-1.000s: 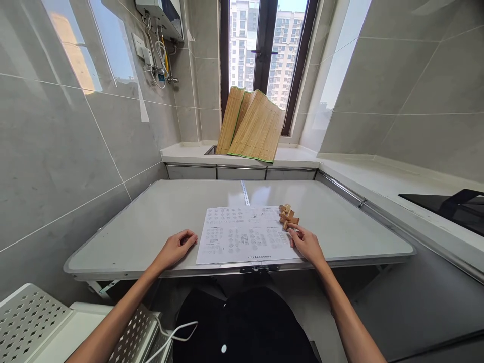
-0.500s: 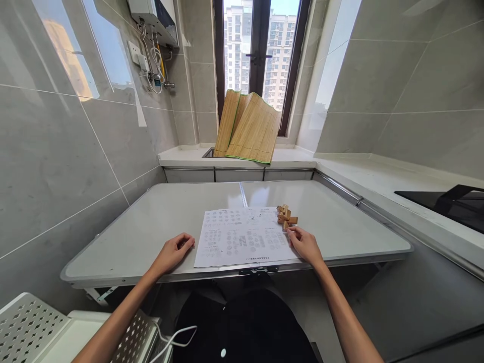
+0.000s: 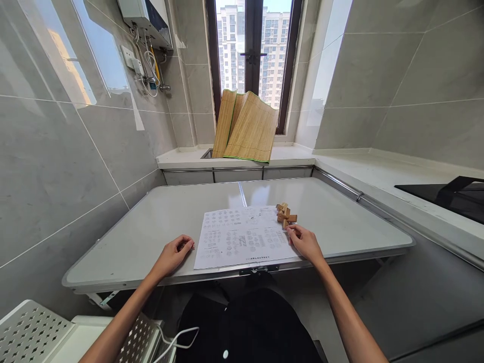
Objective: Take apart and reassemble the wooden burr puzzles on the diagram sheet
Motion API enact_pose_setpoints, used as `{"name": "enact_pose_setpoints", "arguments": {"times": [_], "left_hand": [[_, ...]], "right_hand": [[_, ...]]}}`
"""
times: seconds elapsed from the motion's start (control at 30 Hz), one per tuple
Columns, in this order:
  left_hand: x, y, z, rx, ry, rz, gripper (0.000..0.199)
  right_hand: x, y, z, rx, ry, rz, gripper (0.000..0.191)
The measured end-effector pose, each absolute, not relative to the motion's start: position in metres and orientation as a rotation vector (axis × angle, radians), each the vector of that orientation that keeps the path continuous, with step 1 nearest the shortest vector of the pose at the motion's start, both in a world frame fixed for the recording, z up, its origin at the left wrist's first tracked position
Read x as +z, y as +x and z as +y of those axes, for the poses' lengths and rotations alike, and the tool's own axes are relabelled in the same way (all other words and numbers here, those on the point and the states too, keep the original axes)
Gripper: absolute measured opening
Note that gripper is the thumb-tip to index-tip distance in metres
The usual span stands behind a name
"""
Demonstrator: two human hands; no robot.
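A white printed sheet (image 3: 227, 259) with rows of small line drawings lies on the white folding table (image 3: 143, 227). On its upper right corner stands a wooden interlocking puzzle (image 3: 286, 217) made of light and dark brown bars. My left hand (image 3: 176, 254) rests on the table just left of the sheet, fingers loosely curled in, nothing held. My right hand (image 3: 305, 244) lies at the sheet's right edge. Its forefinger reaches close to the puzzle's near end, with a gap between finger and thumb; whether it touches the wood I cannot tell.
A folded bamboo mat (image 3: 251, 128) leans before the window on the back counter (image 3: 177, 157). A metal rail (image 3: 336, 184) runs along the counter edge. Right of the table is a black cooktop (image 3: 434, 194); at lower left, a white perforated chair (image 3: 32, 322) with a white cable (image 3: 177, 340).
The head view has shifted slightly. Both hands, the sheet and the puzzle keep nearly the same places.
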State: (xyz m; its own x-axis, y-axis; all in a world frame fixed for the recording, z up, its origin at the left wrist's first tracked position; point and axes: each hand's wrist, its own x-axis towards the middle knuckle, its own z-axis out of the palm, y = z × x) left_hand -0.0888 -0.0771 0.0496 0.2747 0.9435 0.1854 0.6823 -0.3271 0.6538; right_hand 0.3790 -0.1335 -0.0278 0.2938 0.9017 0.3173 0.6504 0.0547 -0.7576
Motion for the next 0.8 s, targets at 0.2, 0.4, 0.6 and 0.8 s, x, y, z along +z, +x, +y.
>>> {"name": "enact_pose_setpoints", "arguments": {"times": [0.2, 0.4, 0.6, 0.8], "left_hand": [[0.05, -0.089, -0.078, 0.782, 2.084, 1.457, 0.047], [0.053, -0.09, -0.078, 0.776, 2.053, 1.42, 0.045], [0.05, -0.092, -0.076, 0.867, 1.976, 1.422, 0.037], [0.043, -0.097, -0.073, 1.0, 1.865, 1.435, 0.044]], "right_hand": [[-0.027, 0.378, -0.134, 0.351, -1.666, -1.432, 0.042], [-0.026, 0.379, -0.134, 0.35, -1.676, -1.446, 0.043], [-0.025, 0.376, -0.136, 0.329, -1.692, -1.473, 0.044], [-0.006, 0.373, -0.135, 0.281, -1.684, -1.526, 0.044]]}}
